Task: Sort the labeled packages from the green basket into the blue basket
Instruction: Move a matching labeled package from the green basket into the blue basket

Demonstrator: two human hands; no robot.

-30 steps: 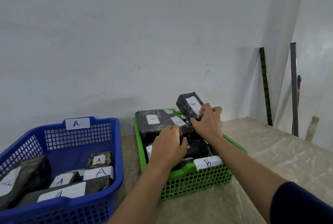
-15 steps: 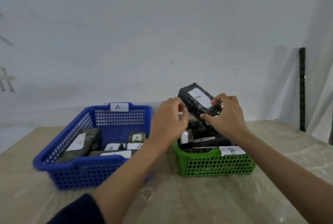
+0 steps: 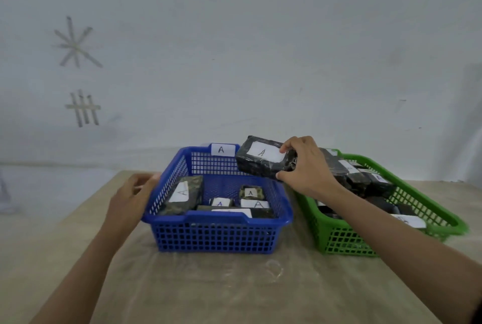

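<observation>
My right hand (image 3: 306, 167) grips a black wrapped package (image 3: 263, 158) with a white label marked A, held in the air over the back right corner of the blue basket (image 3: 216, 227). That basket carries an A tag and holds several packages labelled A (image 3: 182, 193). My left hand (image 3: 131, 198) rests against the blue basket's left rim, fingers loosely curved, holding nothing. To the right stands the green basket (image 3: 365, 240), with several dark labelled packages (image 3: 362, 177) stacked in it.
Both baskets sit on a beige table (image 3: 208, 284) that reaches my near edge. A pale wall (image 3: 234, 50) with tape marks rises just behind the table. The table's left edge lies beyond my left hand.
My right hand has carried the A package leftward from above the green basket to over the blue basket. My left hand let go and moved to the blue basket's left side. The view swung left.
</observation>
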